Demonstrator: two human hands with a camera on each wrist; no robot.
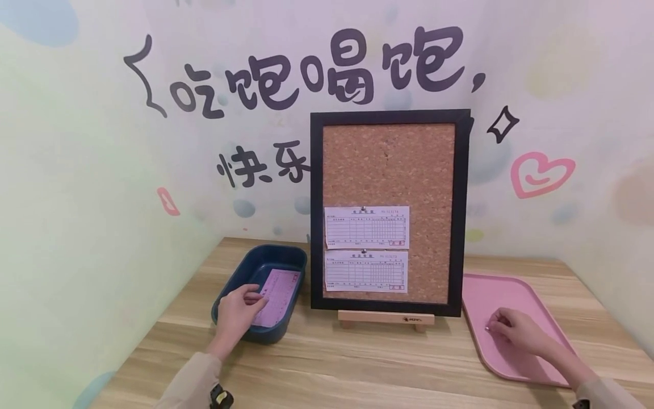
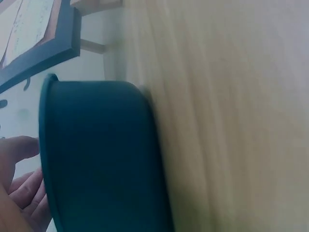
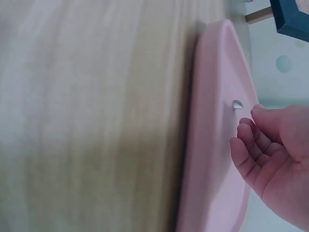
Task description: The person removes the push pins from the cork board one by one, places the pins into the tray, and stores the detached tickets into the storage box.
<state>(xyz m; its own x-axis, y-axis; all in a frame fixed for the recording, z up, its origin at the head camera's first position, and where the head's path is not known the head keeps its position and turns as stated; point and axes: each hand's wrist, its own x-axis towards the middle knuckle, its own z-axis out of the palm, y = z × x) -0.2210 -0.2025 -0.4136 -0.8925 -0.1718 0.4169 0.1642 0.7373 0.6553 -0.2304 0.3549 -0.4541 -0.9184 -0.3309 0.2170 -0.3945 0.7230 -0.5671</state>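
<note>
The pale, painted wall [image 1: 102, 170] rises beyond both your hands, and the wood-grain table [image 1: 357, 366] runs beneath them. Your left hand [image 1: 237, 311] is over the blue plastic bin [image 2: 101, 145], its fingers loosely bent at the pink receipt slip [image 1: 278, 292], which lies inside; whether they pinch the paper, I cannot tell. Your right hand [image 1: 518, 332] bends its thumb and fingers together above the pink tray [image 1: 516, 289], with a small shiny tack [image 3: 237, 105] right by their tips (gripped or merely close, I cannot tell). Beyond and between your hands, the framed corkboard [image 1: 388, 165] carries an upper receipt [image 1: 352, 230] and a lower receipt [image 1: 352, 275], each under a metal pin [image 1: 363, 208]. For the left, I'd catch one long edge of the slip between thumb and forefinger and peel it up gently, so it clears the bin's wall without creasing. For the right, take the tack by its head, point facing away from your fingertips, and settle the grip over the tray, where a dropped one would be caught. Thin paper would probably crumple under a hard squeeze, so keep that pinch light.
</note>
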